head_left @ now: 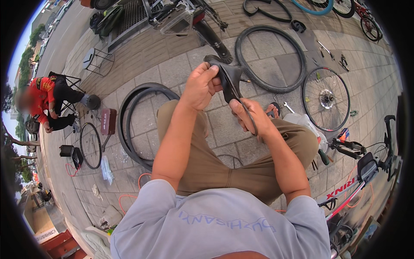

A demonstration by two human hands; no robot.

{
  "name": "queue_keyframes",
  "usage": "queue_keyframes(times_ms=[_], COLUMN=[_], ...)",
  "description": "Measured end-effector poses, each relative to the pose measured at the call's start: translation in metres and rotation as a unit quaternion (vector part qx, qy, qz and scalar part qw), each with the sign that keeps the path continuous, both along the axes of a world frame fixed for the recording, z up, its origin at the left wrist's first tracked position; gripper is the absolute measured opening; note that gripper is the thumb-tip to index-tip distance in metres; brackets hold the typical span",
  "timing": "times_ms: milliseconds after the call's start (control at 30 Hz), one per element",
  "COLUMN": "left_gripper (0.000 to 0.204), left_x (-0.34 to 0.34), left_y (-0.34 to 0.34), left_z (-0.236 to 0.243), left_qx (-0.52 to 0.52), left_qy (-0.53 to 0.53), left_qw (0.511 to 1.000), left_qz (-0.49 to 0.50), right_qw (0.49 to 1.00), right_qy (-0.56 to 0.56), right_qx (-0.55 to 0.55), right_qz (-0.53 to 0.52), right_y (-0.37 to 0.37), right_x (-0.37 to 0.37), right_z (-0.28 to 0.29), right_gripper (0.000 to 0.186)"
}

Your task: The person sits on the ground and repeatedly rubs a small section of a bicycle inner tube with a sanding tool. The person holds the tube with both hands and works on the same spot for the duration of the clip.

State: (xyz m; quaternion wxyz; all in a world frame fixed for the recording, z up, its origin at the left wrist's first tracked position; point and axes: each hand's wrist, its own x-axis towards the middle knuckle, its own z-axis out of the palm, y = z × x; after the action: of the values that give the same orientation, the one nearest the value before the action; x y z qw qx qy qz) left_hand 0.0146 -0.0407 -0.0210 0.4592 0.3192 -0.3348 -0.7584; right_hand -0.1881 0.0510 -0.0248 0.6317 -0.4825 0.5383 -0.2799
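Okay, limp black rubber tube (232, 74), smooth and flattened, is up above gray rectangular pavers (222, 129). Left hand (200, 86) fingers pinch its far, folded part; right hand (251, 115) fingers grip its near, narrower strip. Far right: 1 round, knobbly tire (276, 89), then 1 thin-rimmed spoked wheel (326, 99). Left: 2 overlapping black tire loops (122, 118).

The person wears a light grey-blue T-shirt (194, 237) with short sleeves (150, 199) and darker blue lettering (230, 221) across the front, loose brown trousers (205, 170), and a dark sandal (275, 106). The left hand (200, 85) and right hand (253, 115) are bare.
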Motion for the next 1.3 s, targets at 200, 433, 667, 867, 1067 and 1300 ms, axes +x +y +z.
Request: queue_keyframes(times_ms=[200,433,667,867,1067,1300], left_gripper=[0.014,0.012,0.011,0.010,0.010,0.010], left_x=[-0.005,-0.003,-0.004,-0.007,-0.009,-0.010], left_y=[0.006,0.007,0.009,0.009,0.012,0.012], left_z=[0.005,-0.002,-0.004,-0.004,0.000,0.001], left_qx=[0.023,0.012,0.003,-0.003,-0.013,-0.019], left_qy=[-0.041,-0.024,-0.020,-0.025,-0.021,-0.018], left_qw=[0.999,0.999,0.999,1.000,1.000,1.000], left_qz=[-0.026,-0.034,-0.033,-0.016,0.000,0.006], right_qw=[0.996,0.998,0.998,0.992,0.994,0.999], right_qy=[-0.084,-0.051,-0.066,-0.119,-0.104,-0.022], right_qx=[0.018,-0.001,0.007,0.024,0.034,0.030], right_qz=[0.008,0.024,0.025,0.013,0.009,0.005], right_y=[-0.005,-0.006,-0.007,-0.007,-0.007,-0.008], right_x=[-0.001,-0.002,-0.005,-0.004,-0.005,-0.007], right_z=[-0.008,-0.003,-0.001,-0.001,0.002,0.007], right_gripper=[0.068,0.071,0.072,0.071,0.071,0.073])
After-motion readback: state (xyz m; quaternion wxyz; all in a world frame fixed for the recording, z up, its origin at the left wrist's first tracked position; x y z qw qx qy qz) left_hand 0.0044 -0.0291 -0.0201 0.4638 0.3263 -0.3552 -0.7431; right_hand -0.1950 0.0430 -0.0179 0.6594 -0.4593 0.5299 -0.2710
